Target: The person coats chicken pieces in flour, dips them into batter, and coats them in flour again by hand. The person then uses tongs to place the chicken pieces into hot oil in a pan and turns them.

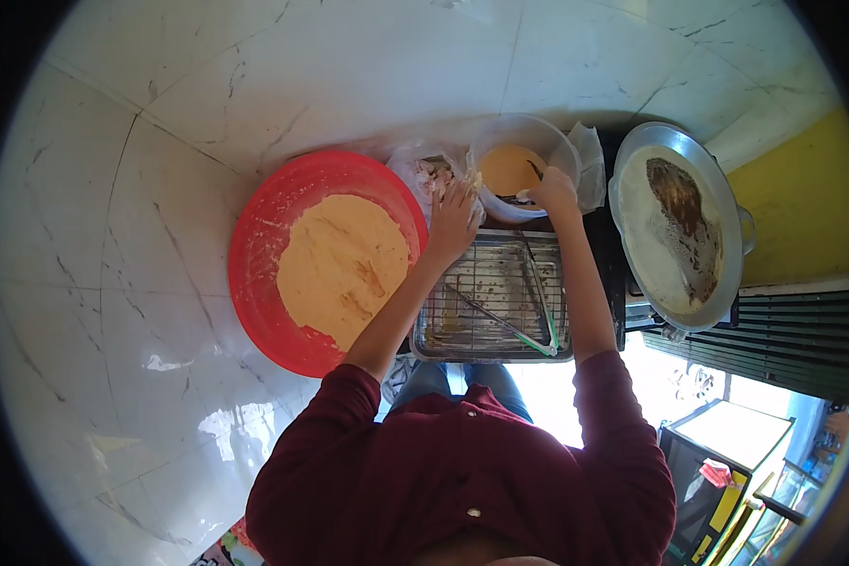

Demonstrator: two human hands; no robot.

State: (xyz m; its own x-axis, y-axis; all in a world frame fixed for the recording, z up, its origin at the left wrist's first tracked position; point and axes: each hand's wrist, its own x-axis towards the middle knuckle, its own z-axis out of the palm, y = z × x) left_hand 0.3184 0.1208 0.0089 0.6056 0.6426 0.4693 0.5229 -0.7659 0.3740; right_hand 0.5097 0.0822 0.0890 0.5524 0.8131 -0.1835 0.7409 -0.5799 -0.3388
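reaching one bag (409, 160), one tub (515, 132)

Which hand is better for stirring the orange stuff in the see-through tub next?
Probably the right hand: it reaches in over the rim of the see-through tub, close to the orange stuff. The left hand is at the plastic bag beside it.

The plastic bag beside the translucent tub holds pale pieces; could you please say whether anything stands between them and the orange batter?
Yes: the left wall of the translucent tub stands between the pale pieces in the plastic bag and the orange batter; the left hand is at the bag.
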